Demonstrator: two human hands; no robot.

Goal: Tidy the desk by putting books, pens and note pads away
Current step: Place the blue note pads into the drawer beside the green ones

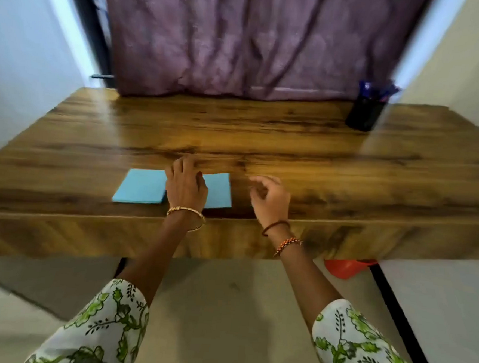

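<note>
Here the left hand [185,187] lies flat, fingers spread, on a light blue note pad [144,187] near the front edge of the wooden desk [292,145]. The pad shows on both sides of the hand; it may be two pads side by side, but the hand hides the join. The right hand [271,199] hovers just beside it, fingers loosely curled, holding nothing. A dark pen holder [365,112] with blurred pens stands at the far right corner.

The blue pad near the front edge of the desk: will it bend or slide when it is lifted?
The blue pad lies flat and looks thin, so it probably flexes somewhat and weighs little. The desk looks glossy, so it may slide under the left hand before lifting.
</note>
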